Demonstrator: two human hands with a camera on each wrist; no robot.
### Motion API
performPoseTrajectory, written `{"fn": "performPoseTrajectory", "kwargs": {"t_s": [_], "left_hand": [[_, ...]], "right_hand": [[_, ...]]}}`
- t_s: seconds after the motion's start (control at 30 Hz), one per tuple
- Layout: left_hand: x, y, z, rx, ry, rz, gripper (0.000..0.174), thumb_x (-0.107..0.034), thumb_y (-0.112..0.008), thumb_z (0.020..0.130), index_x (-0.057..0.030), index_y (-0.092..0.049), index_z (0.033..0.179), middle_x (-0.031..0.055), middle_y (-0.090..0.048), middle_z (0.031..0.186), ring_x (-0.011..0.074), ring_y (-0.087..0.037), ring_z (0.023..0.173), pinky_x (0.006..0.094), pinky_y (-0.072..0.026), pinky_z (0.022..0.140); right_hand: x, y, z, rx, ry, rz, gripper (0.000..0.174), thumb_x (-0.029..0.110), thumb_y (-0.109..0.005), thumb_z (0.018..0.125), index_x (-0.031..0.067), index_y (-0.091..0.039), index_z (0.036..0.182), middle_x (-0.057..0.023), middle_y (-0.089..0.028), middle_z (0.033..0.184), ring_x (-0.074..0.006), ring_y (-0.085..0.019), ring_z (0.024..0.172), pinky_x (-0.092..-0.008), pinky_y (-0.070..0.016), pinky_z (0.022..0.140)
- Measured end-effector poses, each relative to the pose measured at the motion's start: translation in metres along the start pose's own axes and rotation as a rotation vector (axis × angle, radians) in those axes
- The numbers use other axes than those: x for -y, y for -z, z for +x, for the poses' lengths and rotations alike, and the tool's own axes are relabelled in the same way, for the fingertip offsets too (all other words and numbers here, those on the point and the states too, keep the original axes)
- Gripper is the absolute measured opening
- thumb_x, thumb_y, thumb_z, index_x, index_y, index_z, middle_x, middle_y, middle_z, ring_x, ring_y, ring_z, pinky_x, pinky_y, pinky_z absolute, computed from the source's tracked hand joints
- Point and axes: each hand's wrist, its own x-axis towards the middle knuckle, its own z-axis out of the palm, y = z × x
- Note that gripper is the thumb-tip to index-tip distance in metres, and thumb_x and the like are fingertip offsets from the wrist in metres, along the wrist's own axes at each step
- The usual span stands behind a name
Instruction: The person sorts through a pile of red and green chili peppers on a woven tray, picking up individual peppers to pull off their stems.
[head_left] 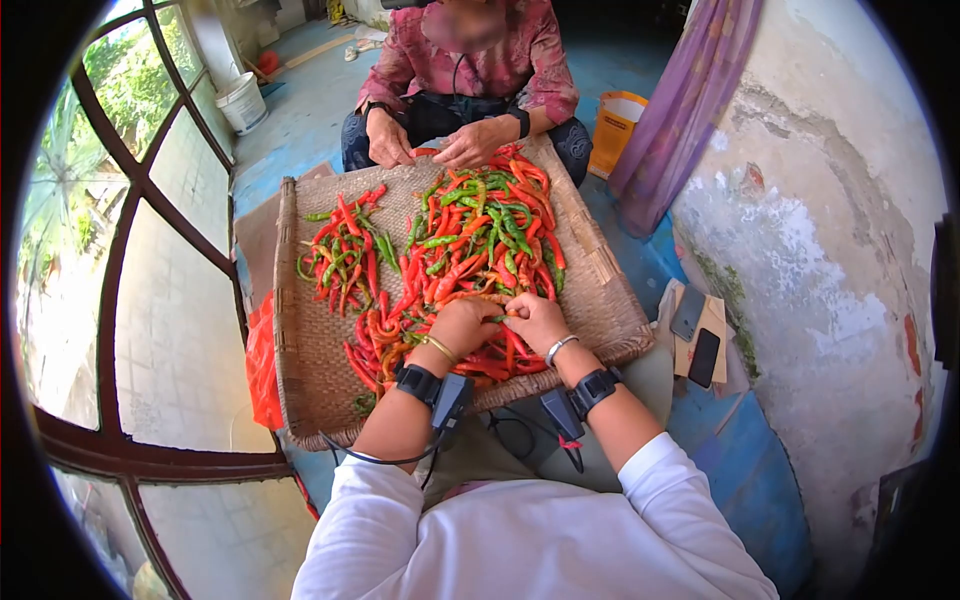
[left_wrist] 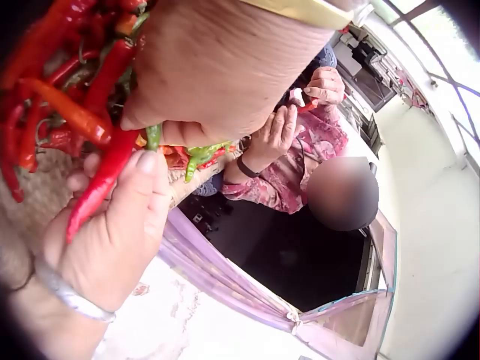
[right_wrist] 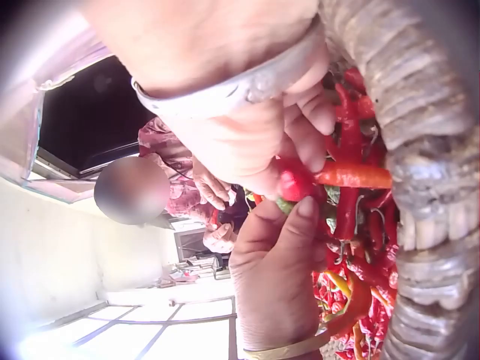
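Observation:
Both hands meet low over the chili heap (head_left: 470, 240) in a woven basket tray (head_left: 330, 400). My right hand (head_left: 537, 322), with a silver bangle, holds a glossy red chili pepper (left_wrist: 112, 169) between thumb and fingers. At the pepper's top end, my left hand (head_left: 465, 325), with a gold-coloured bracelet, pinches the green stem (left_wrist: 154, 136) between thumb and forefinger. In the right wrist view the pepper (right_wrist: 296, 180) points toward the camera, partly covered by my right fingers. Red, orange and green chilies lie right under both hands.
Across the tray sits another person (head_left: 460, 90), both hands at the far rim with a red chili. A smaller chili pile (head_left: 345, 250) lies on the tray's left. Two phones (head_left: 704, 357) rest at the right, near a yellow box (head_left: 615, 130). Windows (head_left: 180, 300) stand at left.

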Motion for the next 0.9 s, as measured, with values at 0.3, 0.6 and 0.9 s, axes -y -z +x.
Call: {"fn": "performPoseTrajectory", "kwargs": {"t_s": [0.3, 0.6, 0.9], "left_hand": [[0.010, -0.001, 0.001, -0.045, 0.061, -0.386, 0.019, -0.017, -0.063, 0.067, -0.0029, -0.059, 0.079, 0.0120, -0.056, 0.069, 0.0233, -0.056, 0.067, 0.0291, -0.0439, 0.062], [-0.010, 0.003, 0.002, -0.227, 0.001, -0.158, 0.024, -0.018, -0.064, 0.065, -0.0065, -0.059, 0.085, 0.0088, -0.055, 0.078, 0.0245, -0.055, 0.071, 0.0317, -0.0443, 0.063], [-0.011, -0.007, 0.008, -0.281, -0.086, -0.126, 0.018, -0.008, -0.063, 0.066, -0.0028, -0.058, 0.083, 0.0083, -0.053, 0.083, 0.0219, -0.054, 0.074, 0.0281, -0.0440, 0.065]], "right_hand": [[-0.004, 0.004, 0.005, -0.155, -0.127, 0.658, 0.009, 0.010, -0.055, 0.074, 0.0010, -0.054, 0.075, -0.0022, -0.054, 0.061, -0.0067, -0.048, 0.045, -0.0194, -0.0382, 0.041], [0.010, 0.015, 0.001, -0.478, -0.071, 0.698, 0.012, 0.013, -0.050, 0.079, 0.0027, -0.054, 0.084, 0.0000, -0.052, 0.063, -0.0056, -0.048, 0.046, -0.0182, -0.0399, 0.041], [0.016, 0.016, -0.003, -0.273, 0.039, 0.865, 0.016, 0.017, -0.049, 0.081, 0.0023, -0.054, 0.085, -0.0009, -0.053, 0.063, -0.0056, -0.048, 0.047, -0.0173, -0.0400, 0.041]]}}
